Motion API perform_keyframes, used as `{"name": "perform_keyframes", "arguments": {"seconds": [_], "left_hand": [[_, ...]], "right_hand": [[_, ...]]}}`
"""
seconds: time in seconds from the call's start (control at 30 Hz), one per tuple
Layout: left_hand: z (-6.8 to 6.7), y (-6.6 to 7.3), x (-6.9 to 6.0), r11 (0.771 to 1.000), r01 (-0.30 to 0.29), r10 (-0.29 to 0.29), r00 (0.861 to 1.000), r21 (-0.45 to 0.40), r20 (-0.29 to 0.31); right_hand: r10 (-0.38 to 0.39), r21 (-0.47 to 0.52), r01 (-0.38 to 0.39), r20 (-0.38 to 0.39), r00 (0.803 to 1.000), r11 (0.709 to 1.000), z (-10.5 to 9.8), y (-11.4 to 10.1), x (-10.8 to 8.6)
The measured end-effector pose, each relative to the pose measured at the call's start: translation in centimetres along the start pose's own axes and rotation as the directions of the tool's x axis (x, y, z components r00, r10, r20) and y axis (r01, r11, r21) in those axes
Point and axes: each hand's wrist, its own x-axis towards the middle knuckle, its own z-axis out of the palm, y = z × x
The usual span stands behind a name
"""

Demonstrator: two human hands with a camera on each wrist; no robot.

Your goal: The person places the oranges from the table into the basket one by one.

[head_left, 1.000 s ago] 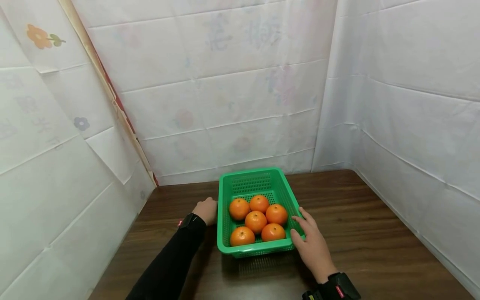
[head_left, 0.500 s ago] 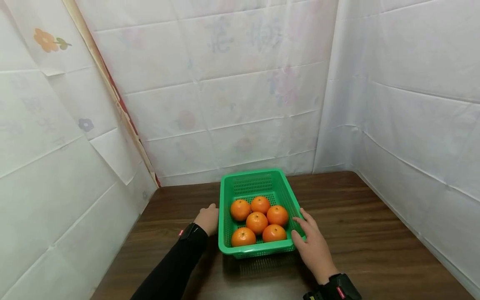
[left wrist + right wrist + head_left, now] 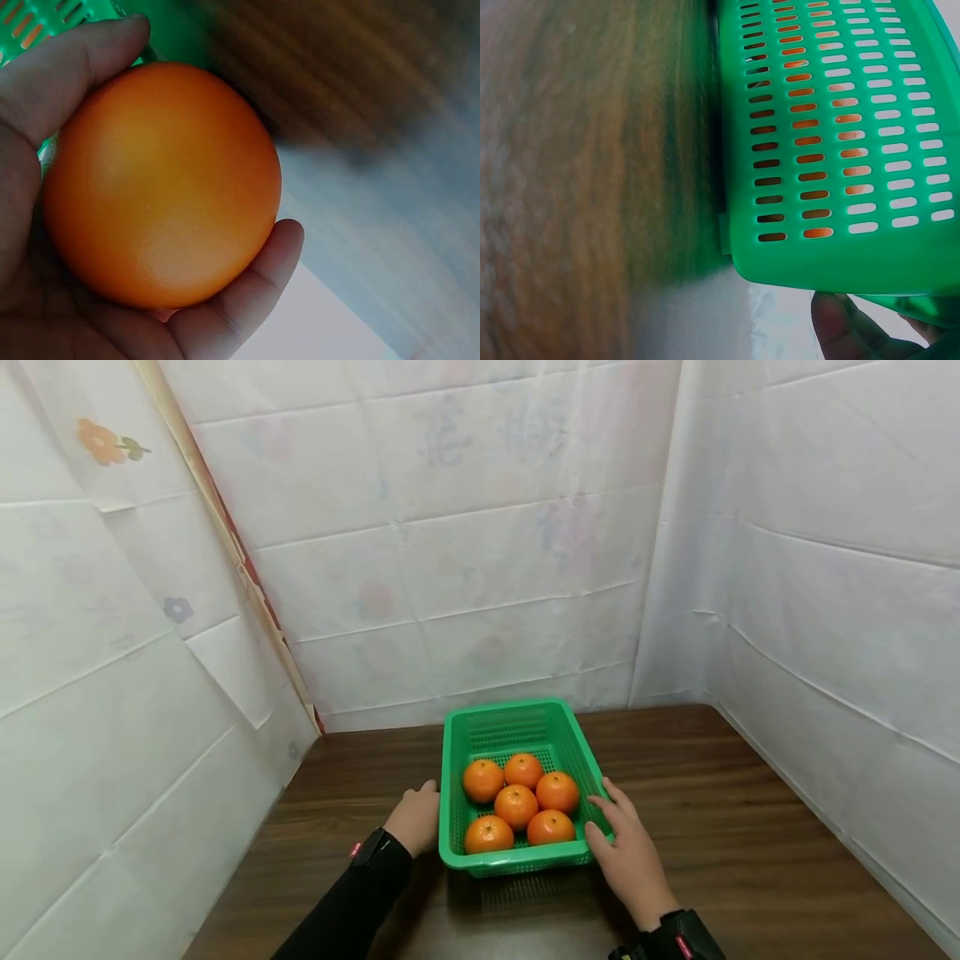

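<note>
A green perforated plastic basket [image 3: 517,860] stands on the table with several oranges [image 3: 516,807] lying in it. My left hand [image 3: 415,817] is low beside the basket's left wall. Fingers and thumb curl round one orange [image 3: 165,187], which fills the left wrist view; in the head view the back of the hand hides it. At the basket's near right corner, my right hand [image 3: 628,858] holds the rim, some fingers reaching over the edge. The right wrist view shows the slotted outer side wall [image 3: 840,150] and a fingertip [image 3: 829,322] against it.
The dark wood-grain table [image 3: 750,843] extends on both sides of the basket. White sheeting [image 3: 465,568] hangs behind it and along the left and right sides. A wooden strip [image 3: 225,539] runs down the back left corner.
My left hand has come a little nearer along the basket's left side. The right hand keeps its place on the rim, and the basket stays put as the head view shifts slightly.
</note>
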Motion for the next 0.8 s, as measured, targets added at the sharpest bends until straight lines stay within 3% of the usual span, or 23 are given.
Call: {"name": "perform_keyframes", "arguments": {"seconds": [0.3, 0.47, 0.63, 0.8], "left_hand": [[-0.8, 1.7, -2.2, 0.997, -0.068, 0.068, 0.998, -0.026, -0.015], [-1.1, 2.1, -3.3, 0.997, -0.056, 0.057, 0.998, -0.044, 0.013], [-1.5, 2.4, -4.6, 0.997, -0.001, 0.008, 0.995, -0.074, 0.099], [-1.8, 2.8, -6.0, 0.994, 0.06, -0.042, 0.981, -0.091, 0.191]], "right_hand": [[0.007, 0.0, -0.007, 0.003, 1.0, 1.0, -0.4, -0.1, -0.3], [0.008, -0.005, -0.008, 0.006, 1.0, 1.0, -0.3, -0.1, -0.1], [0.007, -0.003, -0.007, 0.004, 1.0, 1.0, -0.2, 0.0, 0.0], [-0.001, 0.002, 0.001, 0.001, 1.0, 1.0, -0.1, 0.0, -0.1]]}}
